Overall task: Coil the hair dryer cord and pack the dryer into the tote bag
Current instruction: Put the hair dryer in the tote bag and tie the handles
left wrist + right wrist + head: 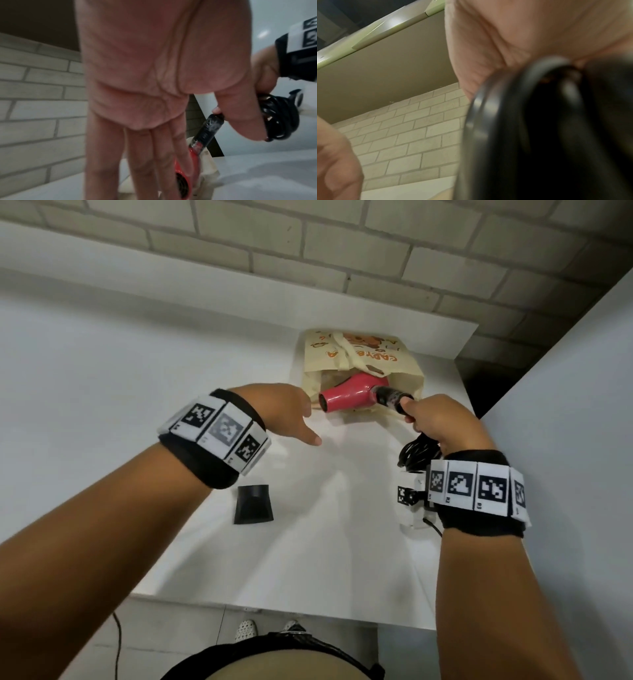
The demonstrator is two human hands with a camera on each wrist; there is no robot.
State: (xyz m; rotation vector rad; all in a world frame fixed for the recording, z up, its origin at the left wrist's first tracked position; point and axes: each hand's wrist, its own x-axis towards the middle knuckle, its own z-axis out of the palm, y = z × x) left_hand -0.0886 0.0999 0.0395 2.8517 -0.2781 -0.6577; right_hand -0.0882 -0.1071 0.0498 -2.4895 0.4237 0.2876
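A pink hair dryer [349, 397] with a dark handle [390, 398] lies at the mouth of a cream printed tote bag [359, 354] on the white table. My right hand [435, 422] grips the end of the handle together with the coiled black cord [418, 453]. In the left wrist view the handle [208, 129] and the coil [281, 121] hang from that hand. My left hand [291, 412] hovers just left of the dryer's nozzle end, fingers straight, holding nothing. The right wrist view is filled by blurred black cord [547, 128].
A black nozzle attachment [253, 503] lies on the table [308, 559] near me. A small white device with a marker tag [411, 501] sits under my right wrist. A brick wall [308, 244] stands behind the bag; a white partition [565, 405] rises to the right.
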